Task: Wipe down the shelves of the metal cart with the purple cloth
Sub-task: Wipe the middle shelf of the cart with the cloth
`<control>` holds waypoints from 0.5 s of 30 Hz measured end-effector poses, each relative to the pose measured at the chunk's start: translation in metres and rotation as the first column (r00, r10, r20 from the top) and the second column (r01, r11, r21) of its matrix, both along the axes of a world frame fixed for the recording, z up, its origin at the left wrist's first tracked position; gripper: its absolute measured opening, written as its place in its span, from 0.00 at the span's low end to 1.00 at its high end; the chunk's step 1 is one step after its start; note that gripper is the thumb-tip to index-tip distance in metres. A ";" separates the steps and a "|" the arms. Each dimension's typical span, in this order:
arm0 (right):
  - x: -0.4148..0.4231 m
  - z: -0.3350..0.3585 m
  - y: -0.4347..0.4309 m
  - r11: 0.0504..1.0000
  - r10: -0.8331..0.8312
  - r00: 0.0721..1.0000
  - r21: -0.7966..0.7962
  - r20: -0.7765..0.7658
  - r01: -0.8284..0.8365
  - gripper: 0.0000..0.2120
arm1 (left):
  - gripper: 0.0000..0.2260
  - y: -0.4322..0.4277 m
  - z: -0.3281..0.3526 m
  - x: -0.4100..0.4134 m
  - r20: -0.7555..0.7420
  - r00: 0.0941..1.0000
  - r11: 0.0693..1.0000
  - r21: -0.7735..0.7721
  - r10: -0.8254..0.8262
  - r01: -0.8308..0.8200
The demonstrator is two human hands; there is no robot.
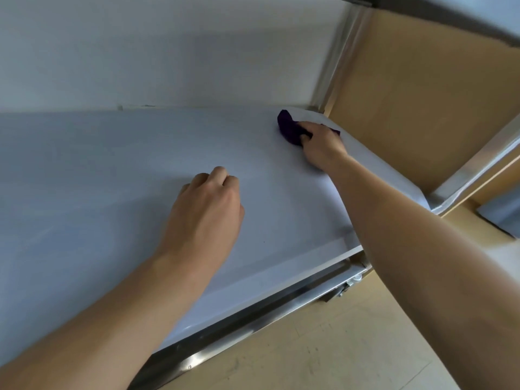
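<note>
The cart's shelf [98,192] is a wide, pale, flat sheet that fills most of the view, with a metal front rail [253,325] below it. The purple cloth [288,127] lies bunched at the shelf's far right corner. My right hand [320,144] grips the cloth and holds it down on the shelf. My left hand [208,209] rests on the middle of the shelf with its fingers curled under, holding nothing.
A metal upright post [337,57] rises at the far right corner. A pale wall [168,46] stands behind the shelf. Tan floor [323,347] lies below and to the right, with a caster [351,282] under the front right corner.
</note>
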State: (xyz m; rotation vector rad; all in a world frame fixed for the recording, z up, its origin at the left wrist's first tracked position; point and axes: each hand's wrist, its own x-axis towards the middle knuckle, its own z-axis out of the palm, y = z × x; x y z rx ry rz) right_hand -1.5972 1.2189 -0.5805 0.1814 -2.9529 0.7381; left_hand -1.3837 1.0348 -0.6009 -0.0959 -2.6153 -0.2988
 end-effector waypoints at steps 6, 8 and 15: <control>-0.017 -0.008 -0.001 0.999 -0.034 0.999 0.003 -0.030 0.034 0.20 | 0.07 0.005 0.010 -0.008 0.120 0.993 0.998 -0.057 -0.019 0.026; -0.020 -0.012 0.001 0.999 -0.027 0.998 0.020 -0.050 0.028 0.20 | 0.14 0.011 0.012 -0.018 0.113 0.993 0.998 -0.053 -0.017 0.023; -0.044 -0.002 0.005 0.999 0.020 1.000 0.042 0.008 -0.020 0.20 | 0.04 0.020 0.007 -0.022 0.030 0.998 0.993 0.110 -0.054 0.051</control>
